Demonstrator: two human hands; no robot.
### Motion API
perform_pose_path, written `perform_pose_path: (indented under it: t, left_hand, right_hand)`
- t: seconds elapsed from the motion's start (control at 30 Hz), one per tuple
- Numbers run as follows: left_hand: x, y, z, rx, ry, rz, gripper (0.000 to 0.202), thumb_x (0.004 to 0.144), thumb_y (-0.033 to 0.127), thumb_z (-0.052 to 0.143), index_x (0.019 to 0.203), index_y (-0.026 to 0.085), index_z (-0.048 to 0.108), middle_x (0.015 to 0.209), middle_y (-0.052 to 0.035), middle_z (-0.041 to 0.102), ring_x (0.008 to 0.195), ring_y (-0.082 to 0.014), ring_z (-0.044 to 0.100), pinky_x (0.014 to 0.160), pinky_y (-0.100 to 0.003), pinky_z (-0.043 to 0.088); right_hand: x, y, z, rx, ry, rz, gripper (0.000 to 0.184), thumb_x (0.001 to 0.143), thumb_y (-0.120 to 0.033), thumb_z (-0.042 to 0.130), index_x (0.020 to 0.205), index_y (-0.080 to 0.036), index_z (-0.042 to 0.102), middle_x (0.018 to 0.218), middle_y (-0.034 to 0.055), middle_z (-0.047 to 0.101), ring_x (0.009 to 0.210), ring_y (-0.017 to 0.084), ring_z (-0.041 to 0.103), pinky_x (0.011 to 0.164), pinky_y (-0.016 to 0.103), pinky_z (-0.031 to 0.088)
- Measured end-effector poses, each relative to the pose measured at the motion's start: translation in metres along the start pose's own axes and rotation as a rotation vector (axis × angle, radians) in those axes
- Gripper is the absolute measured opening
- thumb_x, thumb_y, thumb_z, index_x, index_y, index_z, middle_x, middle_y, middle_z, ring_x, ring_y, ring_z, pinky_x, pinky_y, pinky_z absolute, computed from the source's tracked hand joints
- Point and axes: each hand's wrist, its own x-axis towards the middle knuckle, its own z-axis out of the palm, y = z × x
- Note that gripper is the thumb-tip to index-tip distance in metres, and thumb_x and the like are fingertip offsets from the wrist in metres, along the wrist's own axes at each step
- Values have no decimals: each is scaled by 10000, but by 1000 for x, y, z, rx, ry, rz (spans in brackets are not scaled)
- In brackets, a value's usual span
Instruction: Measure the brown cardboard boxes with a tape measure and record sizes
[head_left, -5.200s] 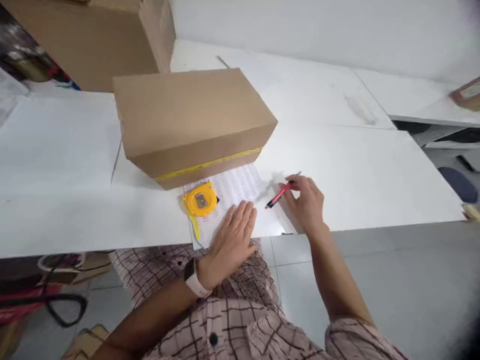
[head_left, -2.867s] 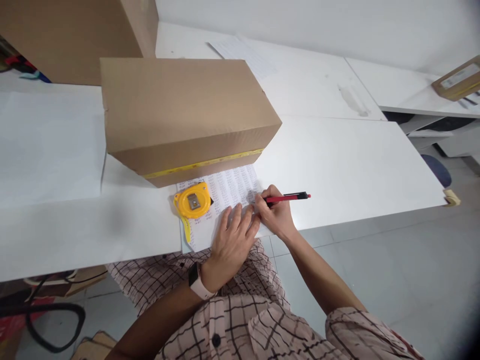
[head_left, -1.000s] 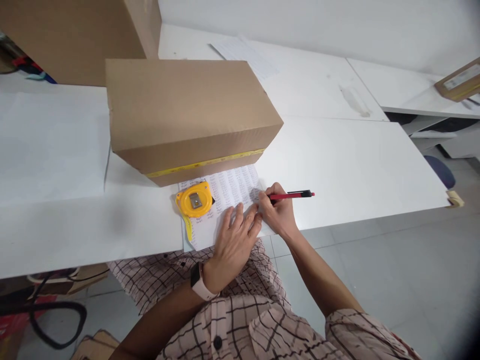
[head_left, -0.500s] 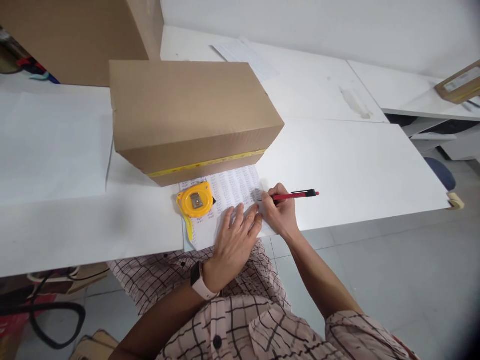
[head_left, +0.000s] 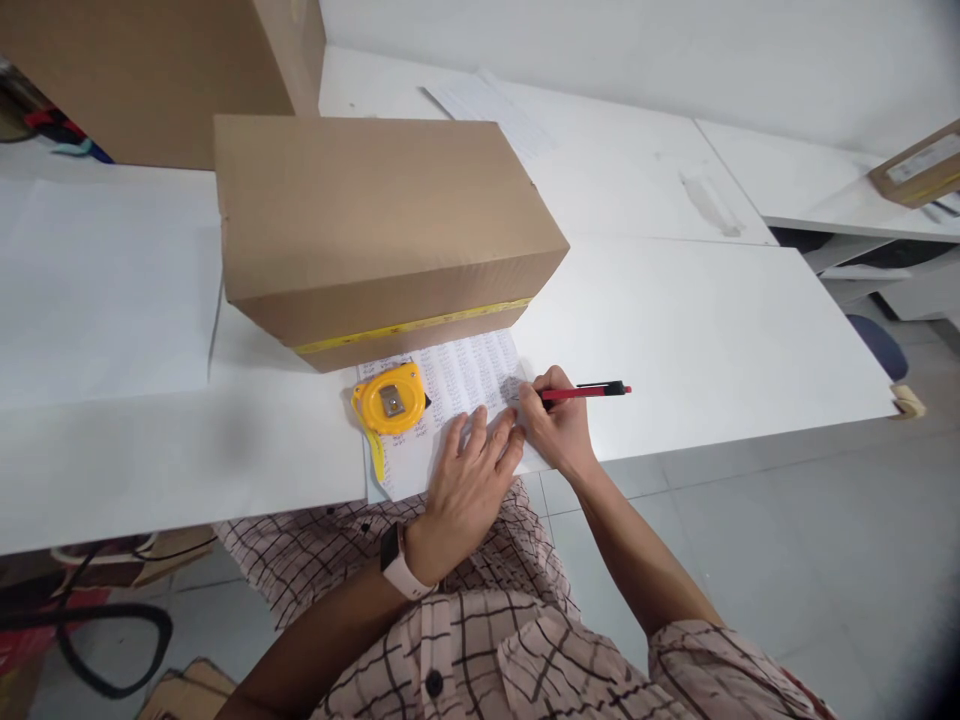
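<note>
Gripping a slim red plastic pen (head_left: 581,392), the right hand (head_left: 556,427) writes on the printed white paper sheet (head_left: 457,385); the left hand (head_left: 466,480) lies flat-fingered, unmoved since half a second ago.

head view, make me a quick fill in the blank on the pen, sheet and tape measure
The right hand grips a ____ pen over the printed sheet.
The left hand lies flat on that sheet and wears a ____ on its wrist.
The yellow tape measure sits on the sheet, in front of the cardboard ____.
Missing words: red; watch; box.
</note>
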Motion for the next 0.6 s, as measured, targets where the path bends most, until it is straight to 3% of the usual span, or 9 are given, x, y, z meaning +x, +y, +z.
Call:
perform_pose_path:
  t: [0.3, 0.43, 0.53, 0.6]
  left_hand:
    - [0, -1, -2, -11, -6, -1, 495, 1012, 350, 505, 1470, 163, 493, 1570, -85, 466, 1410, -358, 423, 1165, -535, 358]
    - [1, 0, 1, -41, 8, -6, 480, 1006, 332, 519, 1453, 156, 499, 1573, -88, 461, 1413, -367, 419, 1166, -547, 360]
    - [-3, -1, -7, -161, 78, -9, 423, 989, 311, 553, 1379, 147, 549, 1526, -96, 516, 1382, -351, 455, 1161, -533, 381]
    - [-11, -6, -20, -287, 190, -20, 336, 990, 275, 549, 1301, 153, 581, 1449, -102, 583, 1328, -301, 507, 1138, -475, 424]
  right_hand:
    - [0, 1, -1, 3, 2, 1, 263, 870, -237, 593, 669, -241, 423, 580, -62, 418, 523, 104, 388, 512, 282, 334]
    - [-2, 4, -1, -4, 81, -24, 249, 919, -286, 576, 720, -242, 433, 630, -52, 432, 556, 113, 401, 529, 282, 343]
    - [-3, 5, -4, -88, 94, -99, 118, 953, -322, 555, 876, -244, 513, 779, -8, 546, 657, 139, 494, 578, 294, 399]
    - [-1, 6, -6, -244, 51, -209, 63, 962, -274, 522, 1007, -247, 557, 937, 42, 594, 811, 178, 561, 661, 324, 446]
